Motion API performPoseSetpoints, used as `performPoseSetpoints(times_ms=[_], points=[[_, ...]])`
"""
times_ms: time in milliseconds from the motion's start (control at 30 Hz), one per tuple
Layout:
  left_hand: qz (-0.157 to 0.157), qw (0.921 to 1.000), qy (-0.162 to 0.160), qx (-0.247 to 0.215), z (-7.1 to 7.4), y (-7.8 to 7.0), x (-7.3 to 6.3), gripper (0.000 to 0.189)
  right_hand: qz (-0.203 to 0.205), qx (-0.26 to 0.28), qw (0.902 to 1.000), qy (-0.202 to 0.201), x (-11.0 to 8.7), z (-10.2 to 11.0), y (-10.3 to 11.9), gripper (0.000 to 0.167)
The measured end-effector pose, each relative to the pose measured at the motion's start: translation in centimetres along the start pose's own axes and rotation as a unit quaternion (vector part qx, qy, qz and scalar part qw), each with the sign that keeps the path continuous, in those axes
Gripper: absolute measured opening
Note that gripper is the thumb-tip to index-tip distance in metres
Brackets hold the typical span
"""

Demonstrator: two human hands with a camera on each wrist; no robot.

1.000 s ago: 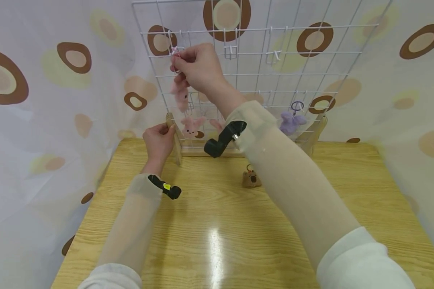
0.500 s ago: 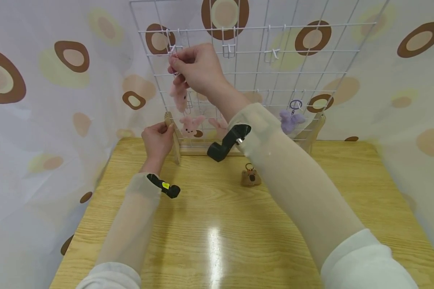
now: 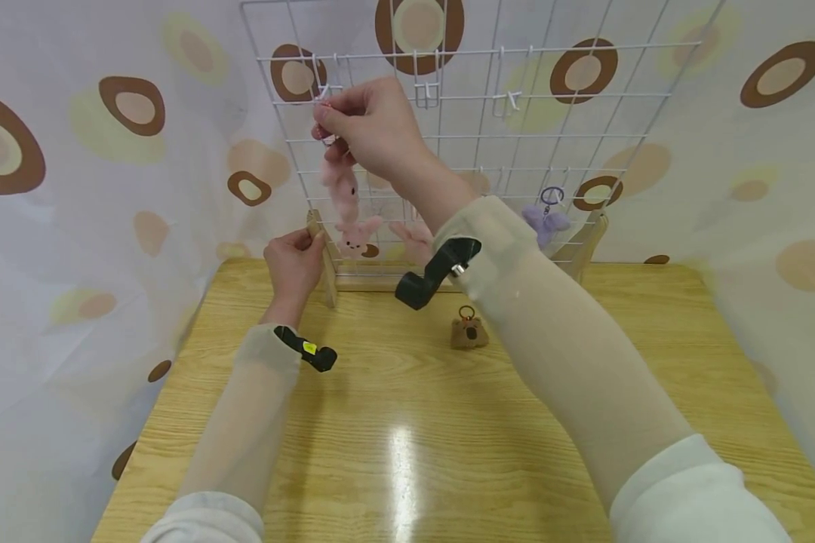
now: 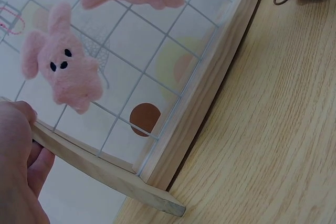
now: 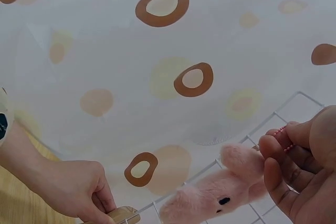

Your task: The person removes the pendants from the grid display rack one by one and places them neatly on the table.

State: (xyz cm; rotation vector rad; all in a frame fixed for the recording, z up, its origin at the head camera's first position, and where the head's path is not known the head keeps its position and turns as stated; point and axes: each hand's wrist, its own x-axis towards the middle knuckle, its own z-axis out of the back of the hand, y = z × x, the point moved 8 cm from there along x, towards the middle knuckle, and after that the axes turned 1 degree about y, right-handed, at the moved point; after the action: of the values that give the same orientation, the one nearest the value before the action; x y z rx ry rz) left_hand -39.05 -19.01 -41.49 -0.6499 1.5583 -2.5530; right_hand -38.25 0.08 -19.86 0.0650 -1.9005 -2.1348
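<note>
At the upper left of the white wire grid rack point(image 3: 516, 136), my right hand point(image 3: 376, 124) pinches the pink bead chain point(image 5: 280, 130) of a pink plush bunny keychain point(image 3: 342, 194). The bunny dangles below my fingers, its upper end partly hidden by them in the head view. Right above my fingertips is a small white hook point(image 3: 324, 92) on the grid. Lower down, my left hand point(image 3: 295, 264) grips the rack's left wooden leg point(image 4: 105, 174) between thumb and fingers. Just right of that leg hangs another pink plush bunny point(image 4: 68, 72).
A further pink plush point(image 3: 416, 241) hangs low on the grid, partly behind my right forearm. A purple plush keychain point(image 3: 545, 223) hangs at the right. On the wooden table point(image 3: 380, 392) sits a brown plush bear keychain point(image 3: 469, 333). White hooks point(image 3: 512, 100) stick out higher on the grid.
The dangling pink bunny has swung slightly right and down beneath my right fingers. The pinch stays near the hook, and my left hand keeps its hold. The head view has shifted slightly.
</note>
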Motion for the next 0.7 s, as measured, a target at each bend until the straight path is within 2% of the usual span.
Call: performPoseSetpoints(times_ms=[367, 700], points=[[0.005, 1.0, 0.006, 0.004, -0.2, 0.1, -0.1, 0.024, 0.003, -0.011, 0.9999, 0.004, -0.7, 0.3, 0.3, 0.017], [0.003, 0.9999, 0.005, 0.012, -0.1, 0.0, 0.0, 0.023, 0.012, -0.027, 0.9995, 0.01, -2.4, 0.9, -0.2, 0.02]])
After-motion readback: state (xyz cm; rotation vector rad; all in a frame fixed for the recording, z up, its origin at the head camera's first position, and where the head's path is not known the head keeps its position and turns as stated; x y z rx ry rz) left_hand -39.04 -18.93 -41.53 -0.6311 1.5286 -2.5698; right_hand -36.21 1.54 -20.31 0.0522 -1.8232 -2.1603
